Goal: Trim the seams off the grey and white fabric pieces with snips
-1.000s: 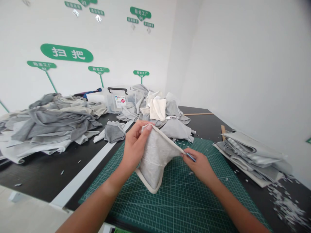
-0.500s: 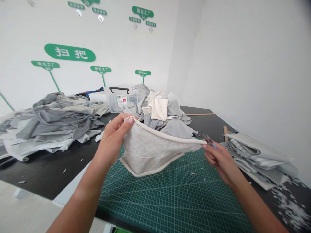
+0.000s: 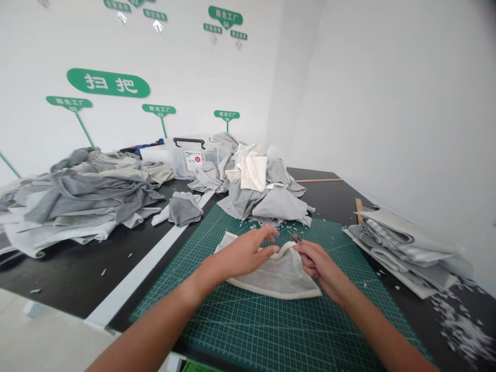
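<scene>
A light grey piece of fabric (image 3: 267,276) with cream-bound edges lies low over the green cutting mat (image 3: 232,330). Its upper bound edge is bunched up between my hands. My right hand (image 3: 315,263) is closed around small scissors (image 3: 295,236), their blades pointing up and left, and its fingertips also pinch that edge. My left hand (image 3: 248,250) is over the fabric's left part, thumb and fingers apart; the thumb tip is by the bunched edge. Whether the thumb touches the cloth I cannot tell.
Behind the mat rises a heap of grey and cream fabric pieces (image 3: 253,175), beside a clear plastic box (image 3: 189,160). A larger grey cloth pile (image 3: 93,191) is at left. Folded fabric (image 3: 406,248) and scattered white scraps (image 3: 461,325) lie at right.
The stretched-out fabric has been lowered toward the mat and its edge now bunches. My left hand has let go and moved right; my right hand moved left with the scissors.
</scene>
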Tool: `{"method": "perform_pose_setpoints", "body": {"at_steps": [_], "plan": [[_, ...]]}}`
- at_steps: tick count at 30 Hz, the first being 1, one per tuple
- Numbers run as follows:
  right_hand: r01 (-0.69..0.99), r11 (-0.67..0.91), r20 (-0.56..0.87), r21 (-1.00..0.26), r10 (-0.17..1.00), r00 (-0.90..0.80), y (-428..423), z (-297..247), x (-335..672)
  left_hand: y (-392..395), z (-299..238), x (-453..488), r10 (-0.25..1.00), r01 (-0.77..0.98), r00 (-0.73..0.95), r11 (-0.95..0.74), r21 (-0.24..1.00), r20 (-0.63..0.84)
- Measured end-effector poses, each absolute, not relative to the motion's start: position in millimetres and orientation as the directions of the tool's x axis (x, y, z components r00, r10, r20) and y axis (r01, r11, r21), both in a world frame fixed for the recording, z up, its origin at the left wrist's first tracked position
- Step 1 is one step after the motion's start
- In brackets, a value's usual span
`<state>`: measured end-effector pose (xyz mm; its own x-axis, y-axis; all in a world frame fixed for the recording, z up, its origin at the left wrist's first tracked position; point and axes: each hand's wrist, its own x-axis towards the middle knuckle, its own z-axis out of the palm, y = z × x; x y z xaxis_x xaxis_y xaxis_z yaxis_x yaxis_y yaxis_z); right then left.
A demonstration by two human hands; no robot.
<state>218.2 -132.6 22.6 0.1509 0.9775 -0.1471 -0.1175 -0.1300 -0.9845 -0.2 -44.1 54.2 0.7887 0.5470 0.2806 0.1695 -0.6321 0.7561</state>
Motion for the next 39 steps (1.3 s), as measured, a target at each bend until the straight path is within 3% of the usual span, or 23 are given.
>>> {"method": "perform_pose_setpoints", "body": {"at_steps": [6, 13, 25, 34, 39], "plan": [[-0.115, -0.146, -0.159, -0.983, 0.981, 0.112, -131.9, 10.6, 215.4, -60.4, 24.5, 33.0, 0.569, 0.130, 0.737, -0.649, 0.749, 0.364], [-0.059, -0.141, -0.147, -0.988, 0.982, 0.120, -130.1, -2.3, 212.9, -58.9, 1.9, 35.0, 0.620, 0.041, 0.691, -0.545, 0.837, 0.370], [0.117, -0.054, -0.032, -0.992, 0.982, 0.185, -124.6, -19.4, 216.5, -41.1, -23.0, 43.2, 0.698, -0.060, 0.702, -0.141, 0.988, 0.142], [0.380, 0.075, 0.139, -0.922, 0.980, 0.142, -120.2, -22.9, 221.6, -31.1, -30.6, 43.1, 0.753, -0.038, 0.609, -0.286, 0.957, 0.249], [0.400, 0.078, 0.141, -0.913, 0.981, 0.131, -119.5, -26.8, 221.0, -29.9, -33.4, 43.7, 0.736, -0.049, 0.664, -0.133, 0.990, 0.131]]}}
